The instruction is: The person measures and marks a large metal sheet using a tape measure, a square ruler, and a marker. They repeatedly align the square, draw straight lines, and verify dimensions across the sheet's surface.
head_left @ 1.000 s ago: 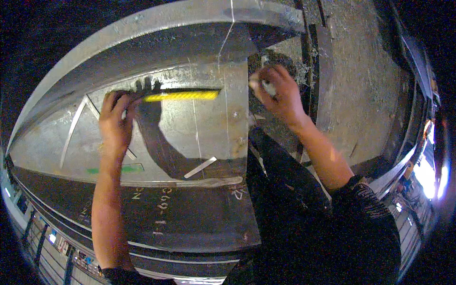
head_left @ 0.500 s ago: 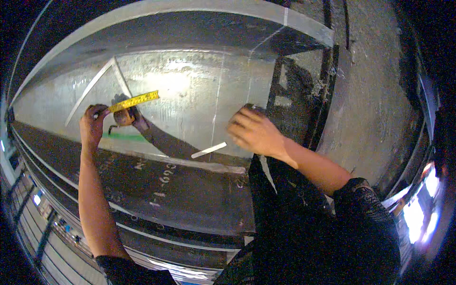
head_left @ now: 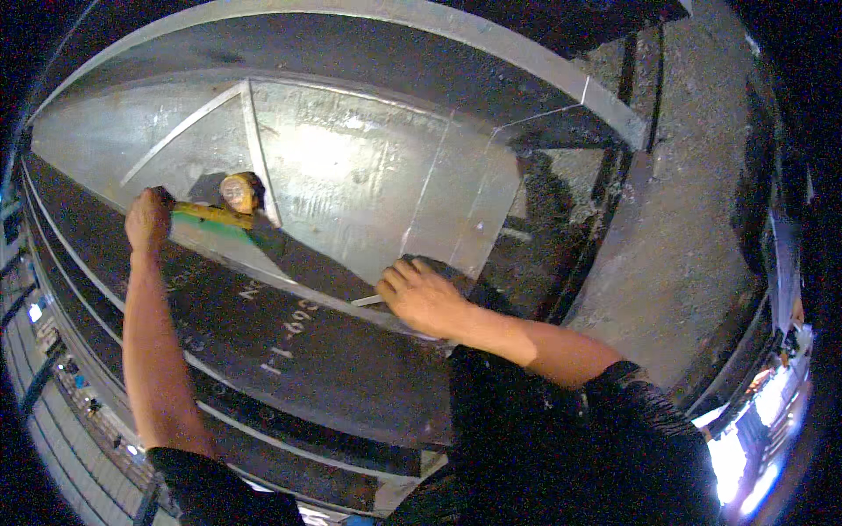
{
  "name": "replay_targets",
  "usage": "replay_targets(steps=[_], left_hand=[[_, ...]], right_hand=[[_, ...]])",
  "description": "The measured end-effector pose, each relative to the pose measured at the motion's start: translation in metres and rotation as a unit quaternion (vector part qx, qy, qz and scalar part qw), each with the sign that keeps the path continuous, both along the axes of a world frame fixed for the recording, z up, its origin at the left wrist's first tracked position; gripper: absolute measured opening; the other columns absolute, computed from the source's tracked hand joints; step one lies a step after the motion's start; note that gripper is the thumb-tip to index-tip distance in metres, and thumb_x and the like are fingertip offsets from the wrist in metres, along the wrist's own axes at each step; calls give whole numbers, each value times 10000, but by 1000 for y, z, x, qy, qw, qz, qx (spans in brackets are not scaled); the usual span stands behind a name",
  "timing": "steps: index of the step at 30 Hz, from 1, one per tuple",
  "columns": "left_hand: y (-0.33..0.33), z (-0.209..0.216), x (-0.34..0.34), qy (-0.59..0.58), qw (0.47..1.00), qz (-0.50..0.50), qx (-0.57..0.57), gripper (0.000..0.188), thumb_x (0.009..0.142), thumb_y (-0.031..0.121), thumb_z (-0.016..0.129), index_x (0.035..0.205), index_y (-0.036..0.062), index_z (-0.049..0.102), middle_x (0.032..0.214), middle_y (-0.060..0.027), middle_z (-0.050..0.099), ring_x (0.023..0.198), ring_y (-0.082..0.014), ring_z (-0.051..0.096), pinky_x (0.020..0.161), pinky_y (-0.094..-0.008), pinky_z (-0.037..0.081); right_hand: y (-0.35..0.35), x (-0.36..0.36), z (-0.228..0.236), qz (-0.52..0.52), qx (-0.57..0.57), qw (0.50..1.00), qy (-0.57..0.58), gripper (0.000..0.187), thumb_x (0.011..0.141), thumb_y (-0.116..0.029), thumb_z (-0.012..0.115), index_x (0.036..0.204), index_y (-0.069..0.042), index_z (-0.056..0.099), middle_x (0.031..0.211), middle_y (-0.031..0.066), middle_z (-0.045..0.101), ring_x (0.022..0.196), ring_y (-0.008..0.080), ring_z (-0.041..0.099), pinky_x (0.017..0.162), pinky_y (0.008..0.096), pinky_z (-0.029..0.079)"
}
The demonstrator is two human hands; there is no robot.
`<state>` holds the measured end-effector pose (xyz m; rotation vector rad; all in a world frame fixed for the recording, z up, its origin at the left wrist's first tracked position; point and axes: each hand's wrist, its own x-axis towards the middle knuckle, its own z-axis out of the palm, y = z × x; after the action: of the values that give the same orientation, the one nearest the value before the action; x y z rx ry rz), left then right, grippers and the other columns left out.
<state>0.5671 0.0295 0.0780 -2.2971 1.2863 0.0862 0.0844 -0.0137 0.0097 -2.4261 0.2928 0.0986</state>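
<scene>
At the left, my left hand [head_left: 149, 221] is closed, its fingers around the near end of a yellow tape measure blade [head_left: 200, 211]. The yellow and black tape measure case [head_left: 239, 192] rests on the bare grey metal plate beside that blade. My right hand [head_left: 424, 298] is low over the plate's near edge, fingers bent down around the right end of a thin white stick [head_left: 367, 301]. Only the stick's left end shows; the fingertips' underside is hidden.
The long metal plate [head_left: 351, 184] lies between a raised far flange [head_left: 368, 10] and a dark near flange [head_left: 351, 377] with white writing. White bands form an angle [head_left: 254, 131] behind the tape measure. Rough grey ground [head_left: 675, 219] lies to the right.
My right hand has come down and left onto the white stick. My left hand has moved down and left; the blade has dropped from above the case to below it. The view has shifted.
</scene>
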Motion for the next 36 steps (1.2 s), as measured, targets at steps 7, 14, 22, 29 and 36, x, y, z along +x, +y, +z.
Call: replay_targets(steps=[7,14,22,29,36], left_hand=[[14,-12,27,93,995,-28,-20,156,861,210,559,854,77,640,909,-165,654,901,-410,629,733,-494,500],[37,12,31,325,930,120,-124,158,856,186,607,898,36,634,871,-185,664,827,-371,649,745,-435,505],[100,54,-21,115,971,-13,-210,418,913,89,604,1288,-72,514,1179,-258,624,1114,-366,603,987,-389,446],[78,82,-57,172,939,-21,-297,248,945,97,581,1133,-65,572,1041,-189,656,938,-290,622,872,-357,475],[83,77,-77,262,872,8,-413,151,972,100,536,1006,-41,576,890,-110,626,803,-191,563,765,-307,471]], right_hand=[[4,2,0,-27,14,1000,-6,262,842,-137,502,1064,-20,578,981,129,570,1041,297,566,937,423,454],[-21,-21,13,-37,136,989,32,372,853,-83,499,1211,16,485,1197,210,554,1064,374,609,902,472,520],[-48,-53,20,-229,92,969,22,411,832,-206,598,1149,4,440,1106,253,569,869,437,637,727,520,542],[-56,-95,16,-312,20,948,62,297,813,-241,643,1060,-112,540,928,131,630,785,375,644,655,470,522],[-29,-88,9,-333,-35,942,18,480,790,-201,633,1246,-96,526,1056,179,649,786,371,671,676,462,564]])
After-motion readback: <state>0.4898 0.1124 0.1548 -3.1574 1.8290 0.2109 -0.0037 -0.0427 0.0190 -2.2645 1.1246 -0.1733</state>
